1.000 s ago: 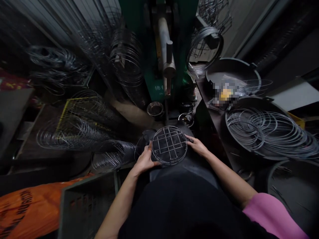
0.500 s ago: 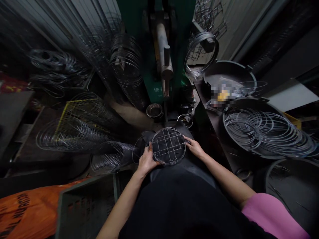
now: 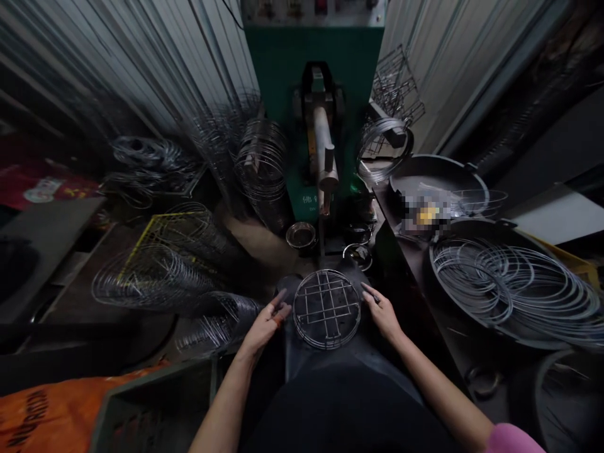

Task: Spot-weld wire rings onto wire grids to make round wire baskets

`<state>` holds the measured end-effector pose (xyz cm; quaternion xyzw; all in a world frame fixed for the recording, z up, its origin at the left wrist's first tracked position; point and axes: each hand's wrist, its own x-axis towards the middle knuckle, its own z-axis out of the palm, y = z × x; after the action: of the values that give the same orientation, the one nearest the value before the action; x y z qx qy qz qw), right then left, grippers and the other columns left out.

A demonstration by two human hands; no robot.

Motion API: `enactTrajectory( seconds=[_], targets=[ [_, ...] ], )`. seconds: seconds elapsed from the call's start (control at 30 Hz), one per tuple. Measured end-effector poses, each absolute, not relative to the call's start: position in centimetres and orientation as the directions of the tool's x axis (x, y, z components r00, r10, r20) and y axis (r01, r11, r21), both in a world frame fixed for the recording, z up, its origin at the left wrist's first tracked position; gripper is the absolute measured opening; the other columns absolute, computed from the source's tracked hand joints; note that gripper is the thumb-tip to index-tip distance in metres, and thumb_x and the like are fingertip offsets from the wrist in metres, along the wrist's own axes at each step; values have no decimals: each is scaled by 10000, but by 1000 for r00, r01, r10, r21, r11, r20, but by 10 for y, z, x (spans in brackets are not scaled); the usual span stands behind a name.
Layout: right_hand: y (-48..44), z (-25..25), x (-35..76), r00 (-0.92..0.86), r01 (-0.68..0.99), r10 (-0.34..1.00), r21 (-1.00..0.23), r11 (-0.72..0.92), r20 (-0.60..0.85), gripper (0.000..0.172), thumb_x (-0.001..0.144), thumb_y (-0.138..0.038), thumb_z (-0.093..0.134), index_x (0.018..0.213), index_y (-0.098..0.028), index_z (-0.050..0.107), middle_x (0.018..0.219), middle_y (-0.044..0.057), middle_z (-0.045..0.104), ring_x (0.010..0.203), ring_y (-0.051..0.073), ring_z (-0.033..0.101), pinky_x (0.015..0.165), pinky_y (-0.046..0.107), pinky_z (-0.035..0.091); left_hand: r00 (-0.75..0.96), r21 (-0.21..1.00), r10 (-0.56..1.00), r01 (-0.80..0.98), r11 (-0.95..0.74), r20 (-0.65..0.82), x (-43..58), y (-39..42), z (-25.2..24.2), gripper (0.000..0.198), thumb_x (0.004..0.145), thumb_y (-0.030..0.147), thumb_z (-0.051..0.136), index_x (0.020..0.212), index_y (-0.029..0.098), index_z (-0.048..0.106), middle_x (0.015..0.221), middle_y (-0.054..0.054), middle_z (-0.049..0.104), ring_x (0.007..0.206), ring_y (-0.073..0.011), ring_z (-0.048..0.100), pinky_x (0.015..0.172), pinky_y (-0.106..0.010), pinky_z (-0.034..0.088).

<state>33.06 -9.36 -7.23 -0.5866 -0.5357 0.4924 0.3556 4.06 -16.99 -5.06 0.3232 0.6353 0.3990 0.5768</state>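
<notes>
A round wire rack (image 3: 326, 309), with crossing bars inside its rings, rests on the dark cloth over my lap. My left hand (image 3: 265, 325) is just left of the rack, its fingers apart and not touching it. Something orange-brown shows on one of its fingertips. To the right, my right hand (image 3: 381, 313) is close to the rim with its fingers stretched out and a dark patch on one finger. Neither hand holds anything. Beyond the rack stands a green machine (image 3: 278, 82) with a metal arm (image 3: 324, 148) pointing toward me.
At right, a wide black pan (image 3: 443, 308) holds loose wire rings (image 3: 514, 277); another pan (image 3: 438, 163) sits behind it. Stacked wire rings (image 3: 262, 163) and wire coils (image 3: 155, 157) stand at left. A green crate (image 3: 155, 402) and an orange sack (image 3: 51, 409) are lower left.
Both hands have let go of the rack and moved outward from it. The loose ring by my left hand no longer shows there. The view has tilted up.
</notes>
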Motion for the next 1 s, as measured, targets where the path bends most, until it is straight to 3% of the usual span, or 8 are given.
enactTrajectory(
  seconds=[0.17, 0.3, 0.4, 0.5, 0.63, 0.83, 0.93, 1.0],
  targets=[
    [-94, -69, 322, -133, 300, 985, -951, -70, -114, 395, 730, -373, 610, 1069, -181, 673, 1053, 80, 692, 993, 246, 632, 935, 407, 457, -97, 866, 861, -30, 499, -499, 63, -163, -42, 741, 725, 502, 594, 1344, 139, 410, 531, 76, 389, 474, -70, 308, 443, -198, 232],
    [-90, -67, 319, -135, 345, 988, -938, -21, -72, 391, 780, -351, 551, 1116, -178, 651, 1107, 89, 668, 1024, 239, 621, 942, 401, 458, -149, 886, 878, 30, 463, -454, 68, -160, -46, 677, 763, 457, 551, 1345, 141, 411, 510, 75, 444, 439, -65, 327, 447, -196, 267],
    [-85, -68, 318, -156, 381, 987, -924, 17, -46, 380, 792, -316, 537, 1128, -178, 645, 1137, 89, 654, 1056, 234, 608, 965, 398, 444, -186, 894, 888, 78, 440, -421, 66, -158, -51, 648, 750, 429, 569, 1321, 149, 447, 708, 2, 647, 506, -94, 478, 538, -231, 397],
    [-82, -72, 318, -176, 414, 983, -910, 21, -58, 353, 794, -280, 533, 1110, -182, 656, 1122, 85, 661, 1054, 227, 611, 965, 390, 448, -210, 896, 896, 134, 423, -391, 64, -156, -56, 609, 736, 418, 582, 1275, 146, 504, 1053, -85, 681, 829, -190, 628, 771, -304, 467],
    [-83, -76, 319, -200, 463, 977, -886, 28, -74, 355, 798, -238, 521, 1126, -193, 646, 1107, 81, 668, 1026, 228, 626, 938, 400, 468, -186, 897, 915, 204, 392, -358, 63, -156, -61, 556, 750, 413, 553, 1238, 146, 542, 1267, -102, 574, 1228, -247, 465, 1021, -358, 335],
    [-84, -73, 319, -235, 495, 968, -868, 46, -83, 357, 799, -225, 524, 1133, -191, 645, 1106, 85, 667, 1017, 233, 629, 938, 392, 465, -95, 881, 923, 274, 385, -373, 55, -158, -56, 552, 779, 405, 511, 1275, 164, 507, 1299, -82, 549, 1315, -242, 348, 1098, -384, 210],
    [-85, -73, 321, -248, 474, 963, -880, 24, -108, 368, 794, -235, 543, 1149, -202, 633, 1109, 68, 669, 1025, 221, 624, 957, 377, 448, 58, 878, 900, 256, 405, -432, 42, -162, -47, 647, 754, 399, 564, 1351, 206, 407, 1270, -62, 567, 1263, -234, 413, 1080, -384, 254],
    [-87, -73, 322, -255, 447, 958, -895, -2, -130, 385, 798, -251, 547, 1176, -212, 613, 1137, 53, 657, 1062, 210, 605, 981, 370, 425, 166, 872, 871, 261, 414, -463, 37, -164, -43, 838, 668, 372, 666, 1404, 223, 295, 1253, -63, 565, 1191, -232, 479, 1043, -378, 316]
  ],
)
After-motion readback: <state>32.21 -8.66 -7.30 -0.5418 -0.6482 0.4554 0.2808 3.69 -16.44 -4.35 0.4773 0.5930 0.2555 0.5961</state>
